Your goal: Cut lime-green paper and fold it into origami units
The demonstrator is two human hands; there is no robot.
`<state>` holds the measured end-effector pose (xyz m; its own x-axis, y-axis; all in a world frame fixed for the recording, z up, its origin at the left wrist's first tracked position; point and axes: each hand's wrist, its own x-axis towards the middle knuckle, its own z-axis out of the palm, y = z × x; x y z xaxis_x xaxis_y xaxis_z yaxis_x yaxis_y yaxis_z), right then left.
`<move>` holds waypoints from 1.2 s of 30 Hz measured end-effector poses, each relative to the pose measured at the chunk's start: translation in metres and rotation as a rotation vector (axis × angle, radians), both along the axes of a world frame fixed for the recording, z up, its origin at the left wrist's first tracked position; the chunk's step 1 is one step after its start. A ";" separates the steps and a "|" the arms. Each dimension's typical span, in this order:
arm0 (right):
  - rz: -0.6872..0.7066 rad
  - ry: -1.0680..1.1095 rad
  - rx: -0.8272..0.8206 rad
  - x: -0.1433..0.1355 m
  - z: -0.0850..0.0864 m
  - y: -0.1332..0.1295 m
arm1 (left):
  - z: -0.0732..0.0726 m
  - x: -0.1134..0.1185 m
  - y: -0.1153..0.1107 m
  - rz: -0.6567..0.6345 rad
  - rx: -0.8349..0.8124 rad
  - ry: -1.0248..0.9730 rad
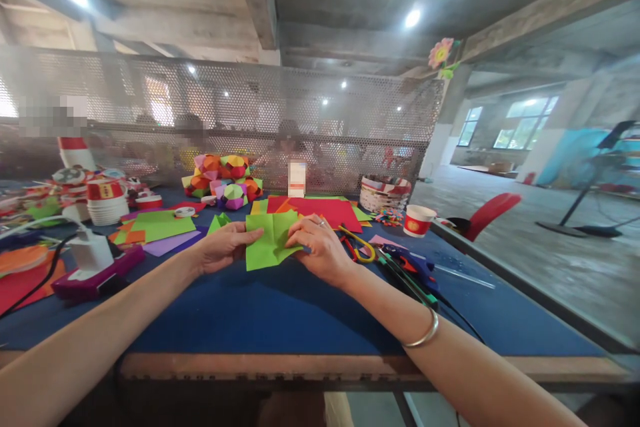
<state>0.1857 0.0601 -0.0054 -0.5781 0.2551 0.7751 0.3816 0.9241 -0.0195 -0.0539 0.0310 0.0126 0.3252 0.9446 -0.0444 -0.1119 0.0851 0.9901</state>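
Observation:
A light green paper square point(270, 240) with crease lines is held up above the blue table top point(225, 320). My left hand point(227, 247) pinches its left edge between thumb and fingers. On the right side, my right hand point(320, 250) grips the paper with bent fingers, and that edge looks curved. Just behind my left hand lies a small folded green piece point(219, 221). Red paper sheets point(345, 213) lie flat behind the hands.
Scissors with yellow handles point(367, 252), a glue gun point(413, 263) and a paper cup point(419, 220) stand or lie at the right. Folded paper balls point(234, 195) and a woven basket point(385, 195) are at the back. A purple power strip point(97, 273) sits left.

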 end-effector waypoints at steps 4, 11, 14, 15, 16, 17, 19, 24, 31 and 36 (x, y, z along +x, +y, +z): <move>0.047 0.065 -0.044 -0.002 -0.001 0.000 | -0.001 0.002 0.001 -0.016 0.025 -0.021; -0.014 0.374 -0.344 -0.011 -0.008 0.003 | 0.003 0.006 -0.005 -0.066 0.081 0.013; 0.132 0.488 -0.549 -0.017 -0.010 0.006 | 0.004 0.008 -0.007 -0.064 0.077 0.004; 0.198 0.487 -0.606 -0.018 -0.010 0.006 | 0.004 0.008 -0.007 -0.055 0.073 0.006; 0.244 0.473 -0.644 -0.019 -0.010 0.005 | 0.004 0.008 -0.007 -0.045 0.074 0.010; 0.261 0.455 -0.656 -0.019 -0.009 0.004 | 0.003 0.008 -0.007 -0.031 0.084 0.017; 0.222 0.423 -0.605 -0.019 -0.009 0.001 | 0.001 0.009 -0.006 0.000 0.115 0.029; 0.154 0.305 -0.398 -0.015 -0.009 -0.007 | 0.001 0.011 -0.006 0.063 0.094 -0.041; 0.160 0.208 -0.277 -0.010 -0.008 -0.007 | 0.004 0.014 -0.009 0.079 0.014 -0.048; 0.161 0.294 -0.336 -0.013 -0.005 -0.009 | 0.001 0.012 -0.007 0.109 0.060 0.025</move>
<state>0.1731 0.0511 -0.0105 -0.3996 0.4448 0.8015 0.1679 0.8951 -0.4131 -0.0423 0.0242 0.0132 0.2195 0.9756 0.0064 -0.0929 0.0144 0.9956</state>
